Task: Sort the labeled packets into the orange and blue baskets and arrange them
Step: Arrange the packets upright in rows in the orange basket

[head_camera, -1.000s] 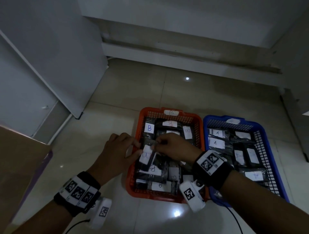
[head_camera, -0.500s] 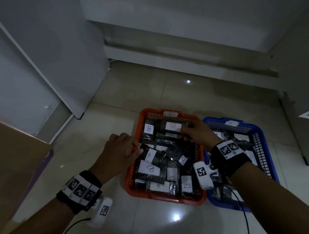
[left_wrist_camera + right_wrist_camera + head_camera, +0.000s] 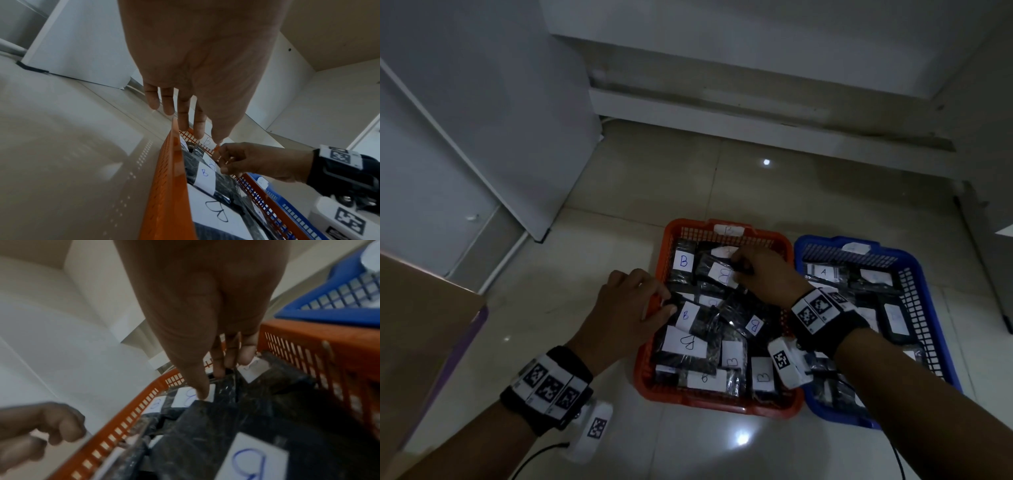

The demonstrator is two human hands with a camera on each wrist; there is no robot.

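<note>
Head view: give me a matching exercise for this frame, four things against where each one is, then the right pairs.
Things:
1. orange basket
2. blue basket
3. left hand
4. right hand

Places:
a. at the orange basket's left rim
b. holds packets marked A
c. on packets at the orange basket's far end
d. holds packets marked B

Pairs: 1-d, 2-b, 3-a, 4-c

Blue basket [image 3: 914, 270] labels perhaps illegible
</note>
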